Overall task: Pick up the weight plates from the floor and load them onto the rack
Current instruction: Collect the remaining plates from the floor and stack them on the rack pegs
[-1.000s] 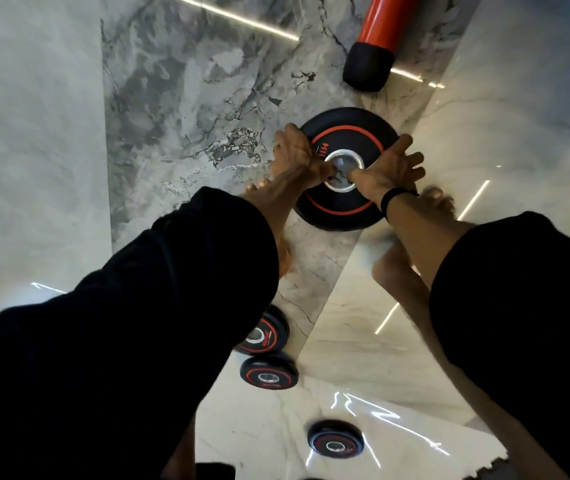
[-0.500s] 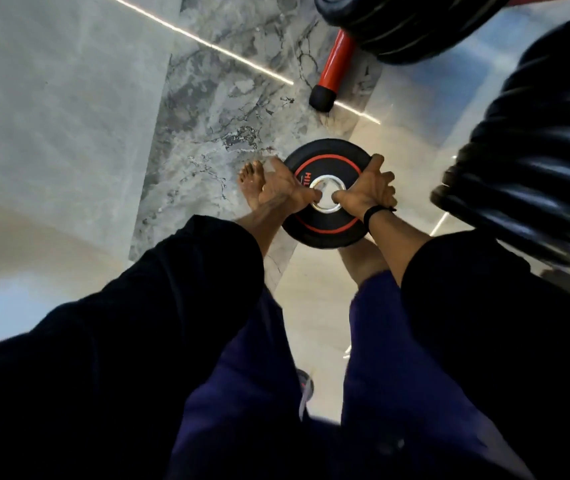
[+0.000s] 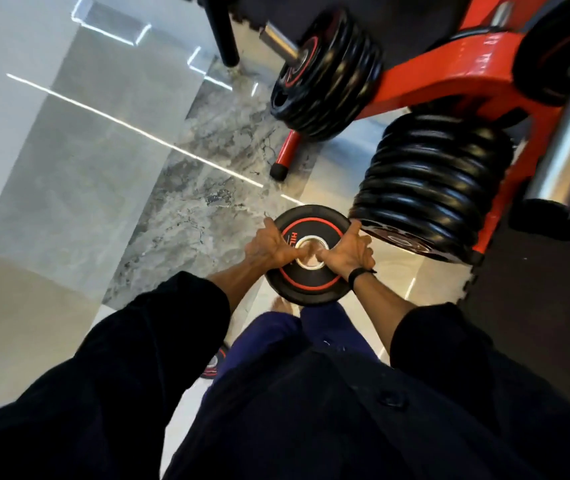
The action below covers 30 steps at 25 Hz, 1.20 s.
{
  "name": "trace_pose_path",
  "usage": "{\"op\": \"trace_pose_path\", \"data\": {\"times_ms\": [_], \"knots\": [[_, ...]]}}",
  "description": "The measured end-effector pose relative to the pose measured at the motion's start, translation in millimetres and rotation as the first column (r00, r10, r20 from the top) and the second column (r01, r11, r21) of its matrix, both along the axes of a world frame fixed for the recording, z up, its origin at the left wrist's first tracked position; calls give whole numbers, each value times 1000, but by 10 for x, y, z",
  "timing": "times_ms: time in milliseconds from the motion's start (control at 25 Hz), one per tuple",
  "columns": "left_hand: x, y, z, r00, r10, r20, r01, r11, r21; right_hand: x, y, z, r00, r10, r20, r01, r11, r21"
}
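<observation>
- I've got the weight plate [image 3: 311, 292] up in both hands, face toward me, black with a red ring and a steel-lined centre hole.
- My left hand [image 3: 269, 245] grasps its left edge, fingers wrapped behind the rim, thumb reaching in to the hole.
- My right hand [image 3: 347, 252] grasps the right edge the same way, thumb at the hole, a black wristband [image 3: 358, 275] just below it.
- The plate sits in front of my legs, above the pale tiled floor [image 3: 69, 168], just to the near left of a thick stack of black plates [image 3: 432, 181] already on the red rack [image 3: 450, 77].
- The plate's upper right rim looks very close to that stack; I can't tell if they touch.
- Farther off, a second stack of plates [image 3: 325, 71] hangs on another peg with a bare steel end [image 3: 278, 39] sticking out.
- At right, a chrome peg [image 3: 567, 140] with a black cap points toward me.
- One red rack foot [image 3: 285, 157] stands on the grey marbled tile.
- Down by my left leg, a small plate [image 3: 212, 363] peeks out on the floor.
</observation>
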<state>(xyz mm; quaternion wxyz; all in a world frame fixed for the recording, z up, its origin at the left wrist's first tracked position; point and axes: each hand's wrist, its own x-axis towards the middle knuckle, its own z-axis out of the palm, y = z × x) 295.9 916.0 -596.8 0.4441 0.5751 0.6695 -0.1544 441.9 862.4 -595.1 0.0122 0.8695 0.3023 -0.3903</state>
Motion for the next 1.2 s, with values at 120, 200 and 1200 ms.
{"op": "trace_pose_path", "data": {"times_ms": [120, 200, 1200], "knots": [[29, -328, 268, 994, -103, 17, 102, 991, 84, 37, -491, 257, 997, -69, -30, 71, 995, 63], [126, -496, 450, 983, -181, 25, 176, 973, 149, 112, -777, 452, 992, -119, -38, 123, 985, 120], [2410, -134, 1882, 807, -532, 257, 333, 769, 546, 2505, -1000, 1789, 943, -242, -227, 328, 581, 745]]}}
